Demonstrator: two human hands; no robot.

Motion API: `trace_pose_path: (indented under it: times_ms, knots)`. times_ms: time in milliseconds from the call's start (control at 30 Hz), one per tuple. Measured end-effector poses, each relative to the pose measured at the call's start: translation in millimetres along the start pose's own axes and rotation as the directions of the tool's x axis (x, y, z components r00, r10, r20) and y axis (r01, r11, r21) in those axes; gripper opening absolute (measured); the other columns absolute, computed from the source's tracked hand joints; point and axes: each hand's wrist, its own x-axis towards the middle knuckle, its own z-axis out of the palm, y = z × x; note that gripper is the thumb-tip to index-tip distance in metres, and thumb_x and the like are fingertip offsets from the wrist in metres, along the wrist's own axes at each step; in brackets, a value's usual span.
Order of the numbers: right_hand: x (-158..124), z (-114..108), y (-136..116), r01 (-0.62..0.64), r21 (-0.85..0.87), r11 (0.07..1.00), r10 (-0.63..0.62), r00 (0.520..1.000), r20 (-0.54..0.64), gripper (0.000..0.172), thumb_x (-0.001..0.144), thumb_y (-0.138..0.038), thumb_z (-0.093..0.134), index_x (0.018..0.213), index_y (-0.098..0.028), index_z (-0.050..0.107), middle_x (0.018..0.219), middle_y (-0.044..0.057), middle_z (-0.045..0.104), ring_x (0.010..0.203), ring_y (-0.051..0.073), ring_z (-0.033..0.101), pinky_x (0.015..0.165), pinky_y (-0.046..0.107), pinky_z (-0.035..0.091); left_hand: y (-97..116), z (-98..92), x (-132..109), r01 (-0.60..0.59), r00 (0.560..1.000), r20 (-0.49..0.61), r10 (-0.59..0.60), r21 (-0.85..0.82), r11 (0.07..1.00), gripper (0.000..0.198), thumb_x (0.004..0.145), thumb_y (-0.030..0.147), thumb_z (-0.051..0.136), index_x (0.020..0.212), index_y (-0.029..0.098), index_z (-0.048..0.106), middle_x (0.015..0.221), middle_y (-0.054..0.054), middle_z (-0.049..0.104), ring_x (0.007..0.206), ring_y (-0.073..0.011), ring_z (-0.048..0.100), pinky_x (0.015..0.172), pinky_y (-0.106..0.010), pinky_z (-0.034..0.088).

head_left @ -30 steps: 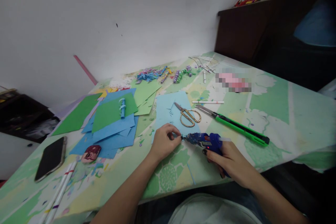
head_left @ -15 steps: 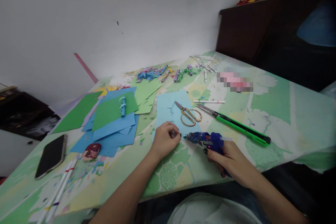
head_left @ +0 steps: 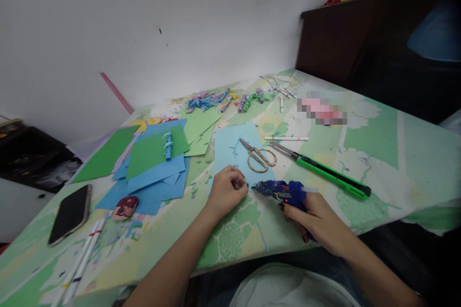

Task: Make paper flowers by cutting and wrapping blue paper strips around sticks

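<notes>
Blue glue gun [head_left: 284, 192], clenched in the fingers of the right hand [head_left: 319, 223] at the tabletop's [head_left: 378, 153] six o'clock edge, is pointing its nozzle [head_left: 256, 188] toward nine o'clock at the left hand [head_left: 225, 194], whose fingers are pinching a paper scrap [head_left: 240, 183], probably risking a burn.

Nothing legible shows: the glue gun [head_left: 278, 190], the green utility knife [head_left: 326, 171] and the dark phone [head_left: 70, 214] carry no readable marks.
</notes>
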Motion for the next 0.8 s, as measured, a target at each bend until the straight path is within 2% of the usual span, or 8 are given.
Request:
trace_pose_path:
  times_ms: [267, 533, 800]
  knots:
    - [0.7, 1.0, 1.2, -0.033, 0.037, 0.999, 0.034, 0.999, -0.009, 0.029, 0.079, -0.029, 0.047, 0.054, -0.016, 0.049, 0.035, -0.003, 0.046, 0.034, 0.01, 0.047, 0.034, 0.018, 0.033, 1.7, -0.1, -0.4, -0.005, 1.0, 0.01, 0.005, -0.005, 1.0, 0.01, 0.061, 0.006, 0.054, 0.055, 0.014, 0.057, 0.078, -0.002, 0.058, 0.051, -0.0049, 0.045, 0.051, -0.02, 0.04]
    - [3.2, 3.2, 2.7, -0.011, 0.078, 0.997, 0.01, 1.0, 0.007, 0.027, 0.08, -0.029, 0.047, 0.057, -0.015, 0.052, 0.036, -0.003, 0.045, 0.034, 0.01, 0.047, 0.034, 0.018, 0.032, 1.3, 0.1, -0.6, -0.006, 1.0, 0.003, 0.006, -0.002, 1.0, 0.01, 0.061, 0.007, 0.054, 0.055, 0.014, 0.057, 0.078, -0.002, 0.059, 0.051, -0.0054, 0.046, 0.052, -0.021, 0.041]
    - [3.7, 1.9, 1.4, -0.002, 0.032, 1.0, 0.002, 1.0, 0.019, 0.031, 0.081, -0.031, 0.046, 0.054, -0.016, 0.051, 0.036, -0.002, 0.048, 0.035, 0.01, 0.049, 0.036, 0.018, 0.033, 1.6, -1.2, -0.6, -0.007, 1.0, 0.007, 0.007, -0.006, 1.0, 0.01, 0.061, 0.006, 0.054, 0.055, 0.014, 0.058, 0.077, -0.002, 0.059, 0.051, -0.0057, 0.046, 0.052, -0.021, 0.041]
